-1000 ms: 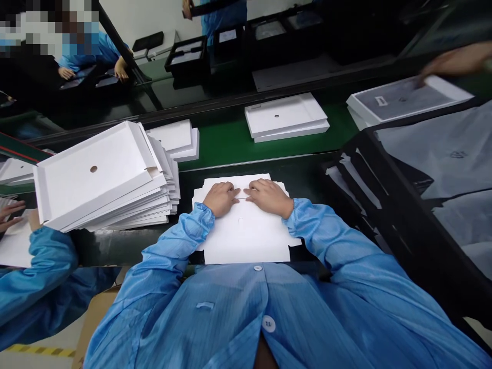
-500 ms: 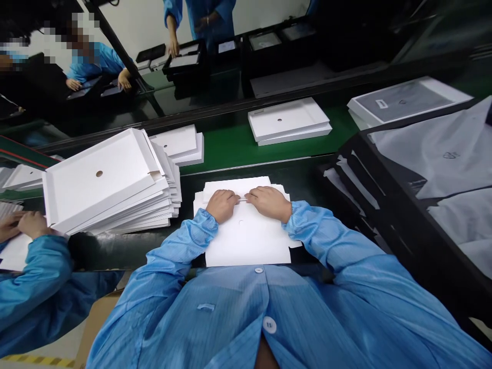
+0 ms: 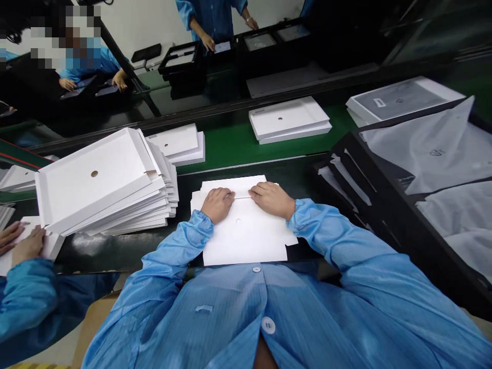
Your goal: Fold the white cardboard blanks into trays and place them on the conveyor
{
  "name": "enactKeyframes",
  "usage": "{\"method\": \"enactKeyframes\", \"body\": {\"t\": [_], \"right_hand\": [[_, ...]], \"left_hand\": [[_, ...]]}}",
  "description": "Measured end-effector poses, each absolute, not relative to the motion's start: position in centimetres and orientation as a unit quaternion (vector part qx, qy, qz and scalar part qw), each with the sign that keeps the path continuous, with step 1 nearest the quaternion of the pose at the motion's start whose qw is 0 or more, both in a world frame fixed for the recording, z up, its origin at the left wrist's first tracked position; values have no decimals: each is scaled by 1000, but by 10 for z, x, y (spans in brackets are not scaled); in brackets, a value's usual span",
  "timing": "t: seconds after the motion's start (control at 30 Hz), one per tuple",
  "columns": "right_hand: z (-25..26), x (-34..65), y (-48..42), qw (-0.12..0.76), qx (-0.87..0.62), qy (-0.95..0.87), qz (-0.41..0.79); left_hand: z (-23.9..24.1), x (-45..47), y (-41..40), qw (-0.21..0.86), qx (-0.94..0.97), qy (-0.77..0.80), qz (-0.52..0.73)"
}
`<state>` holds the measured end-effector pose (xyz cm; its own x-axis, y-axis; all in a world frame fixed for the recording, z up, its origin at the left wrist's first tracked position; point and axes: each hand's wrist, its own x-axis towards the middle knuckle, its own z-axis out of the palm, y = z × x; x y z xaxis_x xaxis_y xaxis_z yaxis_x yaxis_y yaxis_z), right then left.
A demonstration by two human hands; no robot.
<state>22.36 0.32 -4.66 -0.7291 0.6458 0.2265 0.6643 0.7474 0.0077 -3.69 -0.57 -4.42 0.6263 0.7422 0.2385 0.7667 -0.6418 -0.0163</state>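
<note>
A flat white cardboard sheet [image 3: 246, 238] with cut flaps and a small round mark lies on the dark bench in front of me. A folded crease runs across its far part. My left hand [image 3: 218, 205] grips the left part of this crease, with its fingers bent together over the card. On the right part, my right hand [image 3: 272, 200] pinches the same fold with curled fingers. A short stretch of the crease shows between the hands. The fingertips' undersides are hidden.
Left stands a stack of white cardboard trays [image 3: 92, 177]. White boxes [image 3: 288, 120] sit on the green belt [image 3: 226, 138]. At right is a black tray stack [image 3: 384, 205] with translucent bags. A co-worker's hands [image 3: 28, 246] work at far left; other people stand across the line.
My hands have moved apart along the crease, so more of it shows between them. The co-worker at left has shifted hands on white card. The person opposite has moved an arm rightward.
</note>
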Motion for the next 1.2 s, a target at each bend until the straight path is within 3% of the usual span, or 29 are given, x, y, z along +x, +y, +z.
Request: {"method": "enactKeyframes", "body": {"t": [0.4,0.83,1.2], "right_hand": [[-33,225,17,83,-248,-962,-73],[-32,261,13,66,-362,-929,-22],[-34,257,13,79,-349,-934,-23]], "left_hand": [[-44,-38,-7,86,-914,-373,-134],[-37,-38,3,3,-896,-427,-124],[-36,-42,1,-6,-888,-443,-124]]}}
